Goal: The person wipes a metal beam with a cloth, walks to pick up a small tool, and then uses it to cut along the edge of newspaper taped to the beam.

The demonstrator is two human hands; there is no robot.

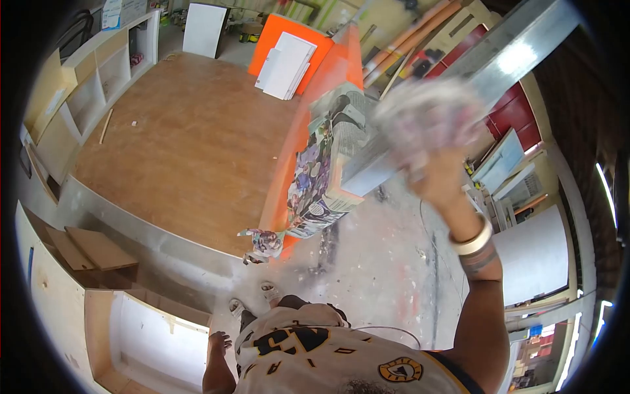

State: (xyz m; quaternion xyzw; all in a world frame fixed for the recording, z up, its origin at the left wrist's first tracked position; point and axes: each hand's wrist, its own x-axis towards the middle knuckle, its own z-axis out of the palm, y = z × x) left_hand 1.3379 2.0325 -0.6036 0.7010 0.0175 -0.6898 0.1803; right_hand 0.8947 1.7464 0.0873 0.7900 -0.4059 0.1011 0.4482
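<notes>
My right hand [438, 176] is raised and grips a whitish-pink crumpled rag [426, 118], smeared by motion; it could be cloth or paper. The rag is against a shiny grey metal beam [518, 56] that slopes down to the left. Below the beam's lower end stands an orange panel edge covered with printed newspaper [318, 171]. A crumpled printed bundle [266, 243] sits at the newspaper's near end. Down by my side hangs my left hand [220, 339], fingers loosely bent and apart, holding nothing that shows.
A large brown board [184, 144] lies to the left, bordered by pale shelf units [85, 102]. White panels [285, 62] lean on an orange board at the back. Wooden cabinet parts [98, 249] stand at lower left. Several boards and a white sheet [535, 253] are at right.
</notes>
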